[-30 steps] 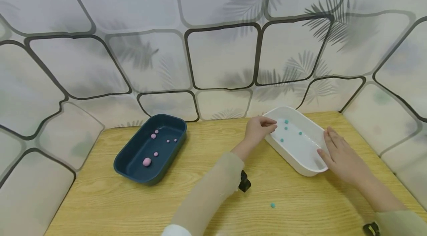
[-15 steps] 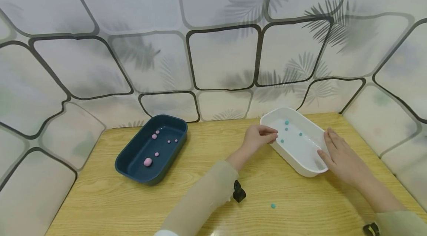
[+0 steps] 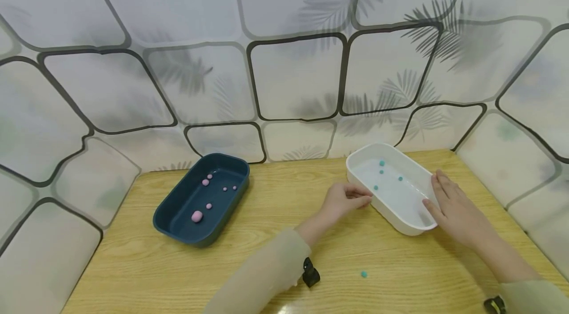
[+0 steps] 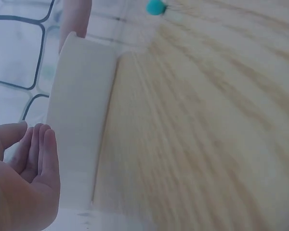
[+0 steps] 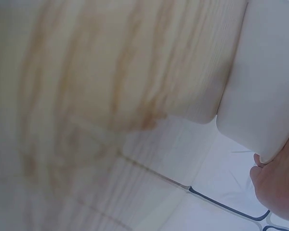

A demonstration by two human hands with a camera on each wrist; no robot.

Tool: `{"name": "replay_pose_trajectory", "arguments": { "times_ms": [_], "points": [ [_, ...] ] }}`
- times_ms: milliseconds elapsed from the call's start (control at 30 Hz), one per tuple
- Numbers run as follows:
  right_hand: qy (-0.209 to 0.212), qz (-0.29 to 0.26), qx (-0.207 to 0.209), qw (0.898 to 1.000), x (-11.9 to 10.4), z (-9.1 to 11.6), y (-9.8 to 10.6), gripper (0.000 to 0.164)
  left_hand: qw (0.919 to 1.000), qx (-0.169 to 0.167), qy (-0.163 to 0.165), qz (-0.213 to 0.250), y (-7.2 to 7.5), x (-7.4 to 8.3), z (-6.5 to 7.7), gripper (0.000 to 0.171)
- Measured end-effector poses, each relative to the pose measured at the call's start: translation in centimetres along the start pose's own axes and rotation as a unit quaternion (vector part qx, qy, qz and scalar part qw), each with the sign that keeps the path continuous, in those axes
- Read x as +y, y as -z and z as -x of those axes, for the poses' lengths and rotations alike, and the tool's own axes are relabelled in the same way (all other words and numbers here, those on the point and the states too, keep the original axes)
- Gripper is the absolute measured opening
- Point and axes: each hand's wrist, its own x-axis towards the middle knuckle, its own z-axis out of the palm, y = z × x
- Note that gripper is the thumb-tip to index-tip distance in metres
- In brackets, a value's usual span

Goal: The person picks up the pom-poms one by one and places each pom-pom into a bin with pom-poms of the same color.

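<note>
In the head view, my left hand (image 3: 343, 200) is at the left long side of a white tray (image 3: 402, 227). The left wrist view shows its thumb held apart from loosely bent fingers (image 4: 49, 159), nothing between them, beside the tray's outer wall (image 4: 82, 115). My right hand (image 3: 460, 213) rests on the opposite rim with straight fingers, thumb at the edge; in the right wrist view the hand (image 5: 279, 185) meets the tray's rim. Several small teal balls (image 3: 382, 163) lie inside. Another teal ball (image 3: 364, 274) sits on the wooden table, nearer me.
A dark blue tray (image 3: 178, 230) stands at the left of the wooden table (image 3: 275, 205), with several pink balls (image 3: 197, 216) of differing sizes in it. Patterned cloth walls (image 3: 298, 77) rise along the table's back and sides.
My left hand has drawn back from over the white tray's rim and moved down along its left side. The right hand and the balls have stayed in place.
</note>
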Motion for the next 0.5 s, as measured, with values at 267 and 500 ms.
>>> {"name": "replay_pose_trajectory", "arguments": {
  "times_ms": [267, 500],
  "points": [
    [0.002, 0.002, 0.005, 1.0, 0.1, 0.0, -0.1, 0.072, 0.9993, -0.026, -0.002, -0.027, 0.1, -1.0, 1.4, 0.016],
    [0.004, 0.002, 0.004, 1.0, 0.0, 0.0, -0.1, 0.072, 0.9952, -0.051, -0.023, -0.081, 0.2, -1.7, 2.4, 0.014]
  ]
}}
